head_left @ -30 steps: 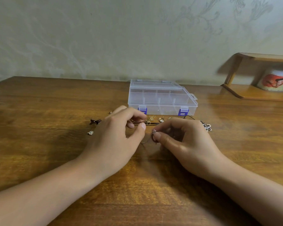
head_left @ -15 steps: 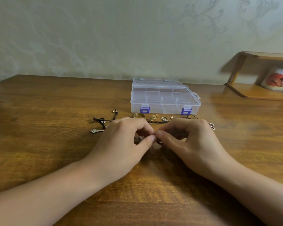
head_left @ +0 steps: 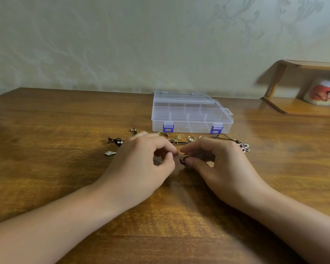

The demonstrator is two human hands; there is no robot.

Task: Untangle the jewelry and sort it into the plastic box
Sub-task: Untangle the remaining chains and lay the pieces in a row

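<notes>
Two hands pinching at one small piece

Both hands meet near the middle of the bench (head_left: 46,149), just short of the plastic box (head_left: 191,116). I see my right hand (head_left: 217,164) with fingers curled, thumb and forefinger pinching a small dark red-brown bead piece (head_left: 183,160) with a gold glint on it. My left hand (head_left: 141,166) is curled too, its thumb and forefinger closed on something fine right beside that bead; I cannot tell whether it is a chain or a cord, though a short stretch of silvery chain (head_left: 157,161) shows under the palm.

The box sits toward the far edge of the bench, lid down, with two blue clasps on its near wall and dividers showing through the clear plastic.

Loose jewelry lies between the box and my hands: a gold tangle (head_left: 176,139) and a gold ring-like piece (head_left: 190,138) just in front of the box. A dark cord runs from the right clasp to a silver flower pendant (head_left: 244,147) beside my right hand. Toward the left edge lie a dark red knotted piece (head_left: 115,141), a small silver charm (head_left: 110,153) and a tiny dark piece (head_left: 133,130).

At the far right corner a wooden shelf (head_left: 303,109) holds a white cup (head_left: 322,92) with a red picture.
</notes>
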